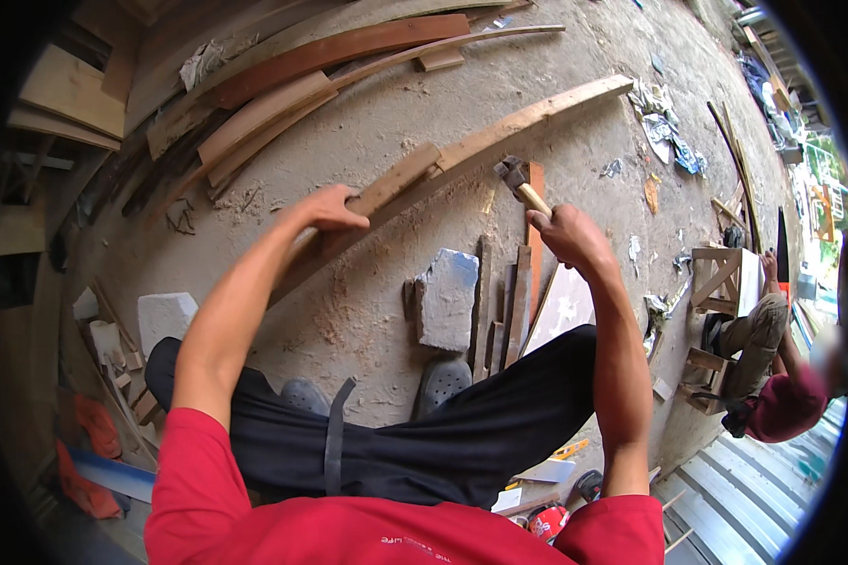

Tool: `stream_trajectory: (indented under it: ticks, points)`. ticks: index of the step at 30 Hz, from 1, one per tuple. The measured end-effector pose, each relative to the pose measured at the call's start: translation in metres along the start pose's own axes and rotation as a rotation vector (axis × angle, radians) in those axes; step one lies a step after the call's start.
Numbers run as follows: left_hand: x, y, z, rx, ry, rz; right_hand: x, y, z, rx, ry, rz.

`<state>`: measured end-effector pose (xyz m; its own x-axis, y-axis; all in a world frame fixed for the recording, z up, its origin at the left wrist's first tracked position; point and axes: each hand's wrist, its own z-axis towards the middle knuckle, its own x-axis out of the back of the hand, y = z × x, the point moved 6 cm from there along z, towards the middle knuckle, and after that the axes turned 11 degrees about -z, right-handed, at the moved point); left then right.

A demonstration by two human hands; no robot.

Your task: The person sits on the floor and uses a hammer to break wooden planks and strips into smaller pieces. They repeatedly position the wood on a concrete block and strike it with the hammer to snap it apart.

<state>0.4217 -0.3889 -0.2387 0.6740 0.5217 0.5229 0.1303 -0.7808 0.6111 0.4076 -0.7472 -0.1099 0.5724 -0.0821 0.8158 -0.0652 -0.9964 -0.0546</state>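
My left hand grips a short wooden board, thumb and fingers over its near part. This board overlaps a longer wooden plank that slants away to the far right. My right hand is closed around the pale wooden handle of a hammer. The hammer's dark head is raised to the right of the plank, apart from it. Whether a nail is in the wood cannot be made out.
A whitish block and narrow wood strips lie before my feet. Stacked boards line the far left. Crumpled scraps litter the floor at right. Another person sits farther right, beside a wooden stand.
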Motion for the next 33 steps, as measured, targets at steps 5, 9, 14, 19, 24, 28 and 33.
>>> stream_trajectory:
  ticks: [5, 9, 14, 19, 24, 28, 33]
  points:
    - [0.03, 0.007, -0.003, 0.088, 0.007, 0.011, 0.006, -0.007, -0.006, 0.001, 0.007, 0.036]
    - [0.01, -0.006, -0.008, 0.074, 0.225, -0.122, 0.01, -0.007, -0.007, 0.005, 0.023, 0.014]
    - [-0.059, 0.025, -0.027, 0.046, 0.287, 0.194, 0.008, -0.005, -0.002, -0.03, -0.009, 0.062]
    - [-0.116, 0.021, -0.046, -0.16, 0.614, 0.148, 0.005, -0.008, -0.002, -0.006, 0.011, 0.043]
    - [-0.095, 0.006, -0.061, -0.213, 0.689, 0.155, 0.003, -0.012, 0.001, 0.001, 0.011, -0.008]
    - [-0.065, -0.07, -0.066, 0.148, 0.725, 0.114, -0.002, -0.017, 0.006, 0.021, 0.004, -0.016]
    - [-0.062, -0.125, -0.085, 0.501, 0.25, -0.225, -0.001, -0.027, 0.0, 0.036, -0.013, -0.048]
